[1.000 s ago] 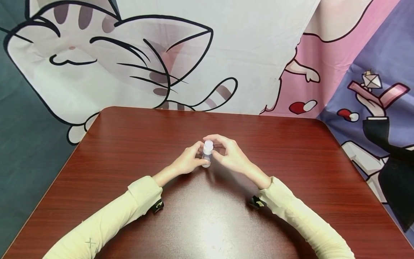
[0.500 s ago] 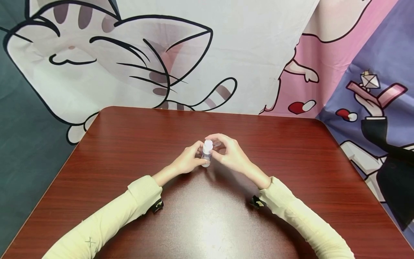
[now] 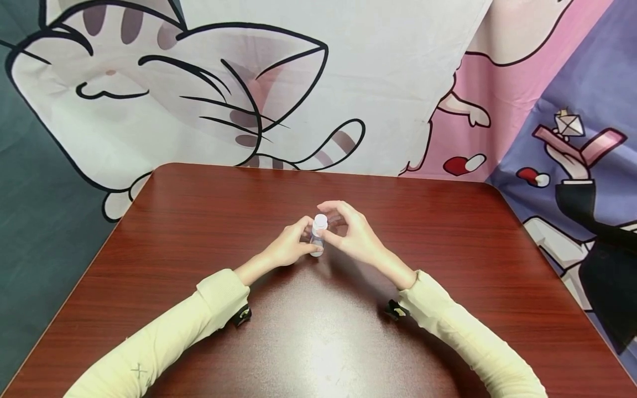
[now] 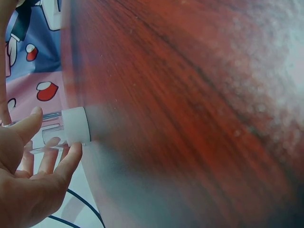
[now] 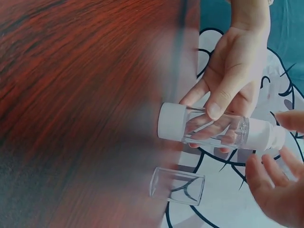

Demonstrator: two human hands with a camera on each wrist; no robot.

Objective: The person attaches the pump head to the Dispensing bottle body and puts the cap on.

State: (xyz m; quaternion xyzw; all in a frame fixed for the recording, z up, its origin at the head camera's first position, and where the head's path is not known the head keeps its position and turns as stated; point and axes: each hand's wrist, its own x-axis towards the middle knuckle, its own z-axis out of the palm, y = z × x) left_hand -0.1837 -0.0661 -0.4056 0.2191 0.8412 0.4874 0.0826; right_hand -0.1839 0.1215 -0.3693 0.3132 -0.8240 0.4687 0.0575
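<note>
Standing upright, clear bottle (image 5: 222, 128), white ends (image 5: 172, 121)

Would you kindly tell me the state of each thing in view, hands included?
Bottle: upright, held.
White top: on the bottle.
Clear cap: off, upright beside the bottle.
Left hand: gripping the bottle.
Right hand: fingers loosely curved near the white top; contact unclear.

I'm seeing a colourless, see-through bottle (image 5: 229, 127), white at its base (image 5: 172, 121), white again at its top (image 5: 259, 134), and a clear cover (image 5: 180, 186)! My table (image 3: 224, 213) runs red-brown, streaked with darker grain. Pale cream on the sleeves (image 3: 171, 329). Now the backdrop (image 3: 393, 72): white, pink, violet-blue and teal, and I've got a black-outlined cat (image 3: 114, 130) with mauve-grey markings on its forehead.
</note>
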